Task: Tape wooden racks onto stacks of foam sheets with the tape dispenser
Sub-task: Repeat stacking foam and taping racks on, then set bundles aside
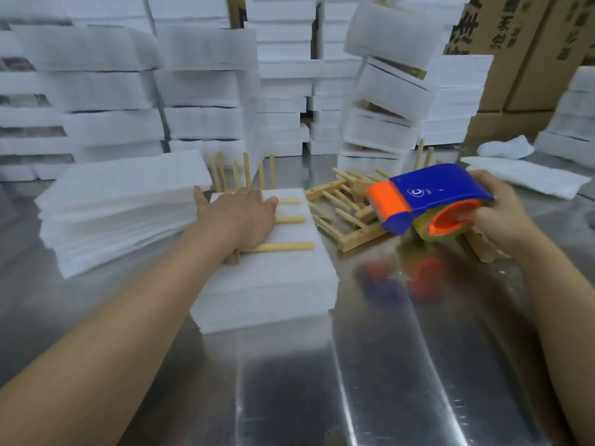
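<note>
Blue-and-orange plastic tape dispenser is gripped by the right hand. Flat left hand presses pale wooden rack onto white foam stack.

We see a white stack of foam sheets lying flat on the metal table. On its far end a wooden rack lies flat under the left hand, with three pale dowels pointing right. The right hand grips the blue and orange tape dispenser in the air, to the right of the rack.
</note>
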A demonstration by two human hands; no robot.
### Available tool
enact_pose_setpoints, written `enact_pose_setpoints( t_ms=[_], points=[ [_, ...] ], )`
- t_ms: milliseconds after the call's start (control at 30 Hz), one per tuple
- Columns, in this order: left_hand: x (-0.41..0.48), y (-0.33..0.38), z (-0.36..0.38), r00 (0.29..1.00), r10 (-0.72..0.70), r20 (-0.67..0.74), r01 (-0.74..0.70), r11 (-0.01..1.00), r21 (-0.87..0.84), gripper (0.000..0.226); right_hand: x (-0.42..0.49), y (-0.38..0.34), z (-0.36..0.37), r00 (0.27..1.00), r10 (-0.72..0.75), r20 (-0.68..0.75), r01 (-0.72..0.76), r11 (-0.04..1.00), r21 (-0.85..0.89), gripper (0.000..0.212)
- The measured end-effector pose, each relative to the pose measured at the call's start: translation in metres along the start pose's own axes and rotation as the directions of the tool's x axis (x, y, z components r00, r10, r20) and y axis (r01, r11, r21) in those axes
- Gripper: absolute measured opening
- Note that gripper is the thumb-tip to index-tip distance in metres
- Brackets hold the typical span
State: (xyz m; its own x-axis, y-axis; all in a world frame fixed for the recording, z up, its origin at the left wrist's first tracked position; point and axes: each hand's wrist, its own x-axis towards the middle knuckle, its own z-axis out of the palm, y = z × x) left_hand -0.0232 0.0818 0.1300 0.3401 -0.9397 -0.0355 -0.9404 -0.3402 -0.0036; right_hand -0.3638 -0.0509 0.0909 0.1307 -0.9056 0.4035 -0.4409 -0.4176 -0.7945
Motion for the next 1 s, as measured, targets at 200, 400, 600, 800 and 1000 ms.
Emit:
enact_pose_setpoints(
  t_ms=[200,400,600,800,1000],
  points=[
    [-0.004,0.007,-0.002,0.998,-0.061,-0.028,0.064,0.991,0.115,0.058,-0.007,-0.014,0.003,0.999,-0.033,-0.024,0.034,0.998,0.048,0.063],
    [0.0,0.07,-0.011,0.924,0.29,-0.248,-0.287,0.957,0.048,0.025,-0.011,-0.025,0.005,0.996,-0.091,0.014,0.09,0.995,0.038,0.06],
    [0.008,0.098,0.009,0.923,0.358,-0.143,-0.37,0.926,-0.07,0.025,-0.006,-0.024,0.002,0.989,-0.136,0.057,0.137,0.99,-0.01,0.053],
    [0.016,0.093,0.011,0.934,0.285,-0.216,-0.328,0.924,-0.196,0.022,-0.008,-0.042,0.008,0.976,-0.197,0.096,0.21,0.965,-0.158,0.066],
    [0.017,0.091,0.011,0.946,0.248,-0.209,-0.31,0.882,-0.356,0.019,-0.01,-0.064,0.02,0.957,-0.277,0.091,0.291,0.881,-0.374,0.065]
  ],
)
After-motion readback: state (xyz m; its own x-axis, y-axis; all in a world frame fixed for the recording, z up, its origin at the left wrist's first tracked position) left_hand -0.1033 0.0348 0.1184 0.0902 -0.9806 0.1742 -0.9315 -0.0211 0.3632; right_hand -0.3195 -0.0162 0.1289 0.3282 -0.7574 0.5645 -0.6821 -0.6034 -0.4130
